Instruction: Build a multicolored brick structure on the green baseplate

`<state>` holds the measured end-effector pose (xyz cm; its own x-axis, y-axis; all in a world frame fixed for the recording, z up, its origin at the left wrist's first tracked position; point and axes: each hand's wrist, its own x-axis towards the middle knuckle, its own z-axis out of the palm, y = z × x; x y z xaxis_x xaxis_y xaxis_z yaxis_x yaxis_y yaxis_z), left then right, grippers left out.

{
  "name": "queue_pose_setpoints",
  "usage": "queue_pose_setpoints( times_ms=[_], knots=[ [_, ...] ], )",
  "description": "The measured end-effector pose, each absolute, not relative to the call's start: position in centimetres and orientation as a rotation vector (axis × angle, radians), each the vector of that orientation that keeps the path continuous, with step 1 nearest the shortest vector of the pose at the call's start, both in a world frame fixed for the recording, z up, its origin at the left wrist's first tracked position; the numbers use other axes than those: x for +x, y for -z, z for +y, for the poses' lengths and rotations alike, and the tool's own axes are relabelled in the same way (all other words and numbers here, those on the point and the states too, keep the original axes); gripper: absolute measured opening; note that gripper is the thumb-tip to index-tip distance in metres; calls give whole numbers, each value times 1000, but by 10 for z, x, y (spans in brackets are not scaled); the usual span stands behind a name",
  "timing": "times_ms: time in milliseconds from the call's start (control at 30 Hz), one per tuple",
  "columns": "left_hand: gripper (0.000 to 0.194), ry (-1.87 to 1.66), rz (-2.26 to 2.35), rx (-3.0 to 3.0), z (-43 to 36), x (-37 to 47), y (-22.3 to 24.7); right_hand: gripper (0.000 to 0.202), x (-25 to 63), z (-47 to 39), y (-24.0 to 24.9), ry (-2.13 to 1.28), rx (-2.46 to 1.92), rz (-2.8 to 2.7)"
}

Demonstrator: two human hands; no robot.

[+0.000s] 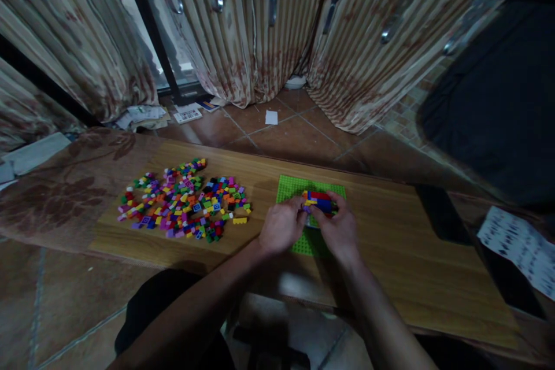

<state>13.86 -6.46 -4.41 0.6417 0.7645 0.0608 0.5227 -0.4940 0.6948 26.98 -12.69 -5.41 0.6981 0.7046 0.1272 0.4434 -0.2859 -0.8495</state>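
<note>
A block of joined toy bricks (319,204), in red, blue and yellow, sits over the green studded baseplate (288,186). My left hand (282,228) is closed at its left side, fingertips pinched by a small purple brick (306,208). Around the near and right sides wraps my right hand (340,230), its thumb close to that purple brick. Fingers cover part of the build, so I cannot tell whether it touches the baseplate.
Many loose coloured bricks (182,202) are spread over the left of the wooden table (399,266). A dark flat object (443,214) and a printed sheet (520,248) lie at the right. Curtains (255,40) hang beyond the table, with papers (145,115) on the floor.
</note>
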Motion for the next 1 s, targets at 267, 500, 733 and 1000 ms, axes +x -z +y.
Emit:
queue_pose_setpoints(
  times_ms=[267,500,733,1000],
  knots=[
    [24,-508,984,2213,-65,136,42,55,271,-129,57,-378,-1912,-879],
    [26,-489,1020,2258,-64,137,37,60,265,-127,54,-370,-1920,-849],
    [23,-519,1031,2225,-61,141,42,64,262,-127,56,-350,-1943,-841],
    [19,-623,1005,2138,-61,143,45,62,262,-126,59,-332,-1952,-859]
  ],
)
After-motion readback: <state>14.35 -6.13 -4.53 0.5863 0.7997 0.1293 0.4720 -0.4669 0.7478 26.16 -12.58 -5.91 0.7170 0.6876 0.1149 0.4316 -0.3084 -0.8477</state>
